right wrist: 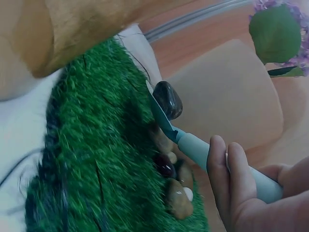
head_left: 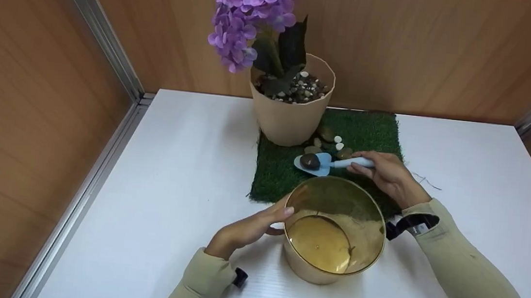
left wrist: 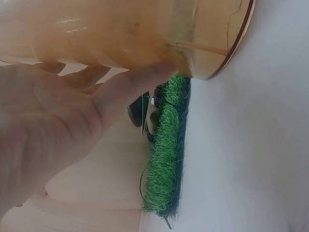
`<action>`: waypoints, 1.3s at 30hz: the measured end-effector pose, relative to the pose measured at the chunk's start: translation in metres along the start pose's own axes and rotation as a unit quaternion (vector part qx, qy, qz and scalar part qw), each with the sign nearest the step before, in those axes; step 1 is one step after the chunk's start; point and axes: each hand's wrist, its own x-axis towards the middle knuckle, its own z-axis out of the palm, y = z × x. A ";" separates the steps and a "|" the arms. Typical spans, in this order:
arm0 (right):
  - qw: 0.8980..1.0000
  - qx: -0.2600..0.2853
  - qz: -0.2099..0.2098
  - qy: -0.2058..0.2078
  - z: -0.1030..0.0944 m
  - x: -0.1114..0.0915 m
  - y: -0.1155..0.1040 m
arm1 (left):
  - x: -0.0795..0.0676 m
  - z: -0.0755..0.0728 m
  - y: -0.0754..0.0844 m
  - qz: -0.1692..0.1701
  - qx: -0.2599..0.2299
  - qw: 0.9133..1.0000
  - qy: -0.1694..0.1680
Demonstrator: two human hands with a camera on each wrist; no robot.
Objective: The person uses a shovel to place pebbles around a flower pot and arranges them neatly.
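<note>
My right hand [head_left: 389, 175] grips the handle of a small light blue trowel [head_left: 320, 166], whose blade points left over the grass mat [head_left: 272, 179]. A dark polished stone [right wrist: 168, 100] rests on the blade. On the near side of the trowel stands a see-through amber container [head_left: 317, 271], with only a few thin strands showing inside. My left hand [head_left: 253, 225] holds that container by its left side, thumb at the rim and fingers along the wall in the left wrist view. A small brown loop [head_left: 275, 231] sticks out below this hand.
Behind the trowel, a beige flowerpot [head_left: 287, 122] with purple flowers [head_left: 254, 16] and pebbles inside stands at the mat's back left. Several loose stones [right wrist: 178, 198] lie beside it on the mat. Wooden panels [head_left: 426, 52] close off the white table's back and sides.
</note>
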 end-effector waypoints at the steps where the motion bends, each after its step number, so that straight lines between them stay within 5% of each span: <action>1: 1.000 0.003 0.002 0.001 0.002 0.002 0.002 | 0.000 0.000 0.000 0.001 0.000 1.000 0.000; 17: 0.995 0.095 0.038 -0.011 0.016 0.017 0.014 | -0.001 0.000 0.001 -0.005 -0.002 1.000 0.002; 29: 0.994 0.083 0.070 -0.003 0.022 0.020 0.019 | 0.001 0.000 -0.003 0.006 -0.006 1.000 -0.003; 39: 0.981 0.156 0.117 0.020 0.020 0.017 0.025 | 0.002 -0.001 -0.004 0.014 -0.011 1.000 -0.002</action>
